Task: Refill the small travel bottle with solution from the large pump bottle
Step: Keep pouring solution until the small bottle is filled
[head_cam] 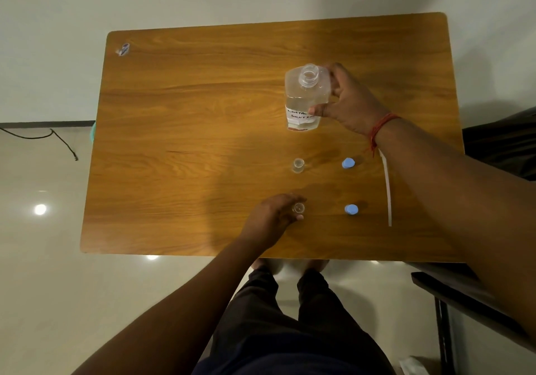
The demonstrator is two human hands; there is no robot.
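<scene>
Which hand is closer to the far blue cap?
Right. The right hand grips the large bottle just beyond the far blue cap. The left hand holds a small bottle nearer the person, farther off.

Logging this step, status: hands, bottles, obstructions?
Right hand grips big bottle, pump off, neck open. Left hand holds near small bottle, uncapped. Second small bottle and two blue caps stand apart; path clear.
</scene>
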